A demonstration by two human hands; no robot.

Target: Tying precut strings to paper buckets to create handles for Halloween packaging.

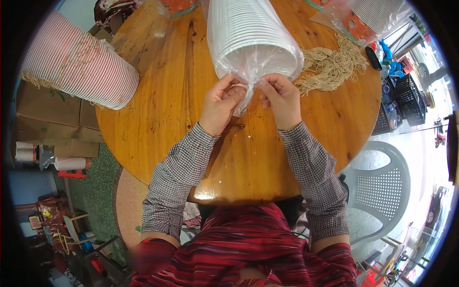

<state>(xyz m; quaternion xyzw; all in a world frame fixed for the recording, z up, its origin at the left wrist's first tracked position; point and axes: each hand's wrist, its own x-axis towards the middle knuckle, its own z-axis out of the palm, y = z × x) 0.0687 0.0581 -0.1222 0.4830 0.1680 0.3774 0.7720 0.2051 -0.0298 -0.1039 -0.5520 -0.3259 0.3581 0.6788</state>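
Both our left hand (219, 106) and right hand (284, 103) pinch the bag neck (245, 104); white stack (246, 31) is in, closing looks unfinished.

Round, glossy orange-brown wooden table (158, 138) fills the middle, dark knots in the grain, bright glare patch at its near edge. Light grey plastic chair with perforated back (380, 186) sits just beside it on the right. Left side: stacked brown cardboard boxes (48, 107), dark green speckled floor (98, 186) meeting a pinkish-tan floor section (129, 205) along a curved border. Pale blue-grey wall (79, 13) top left. Right side: black lattice plastic crates (411, 103), pale floor, strong daylight blown nearly white, dark car (435, 208) near the rim. Lower-left clutter too small to tell.
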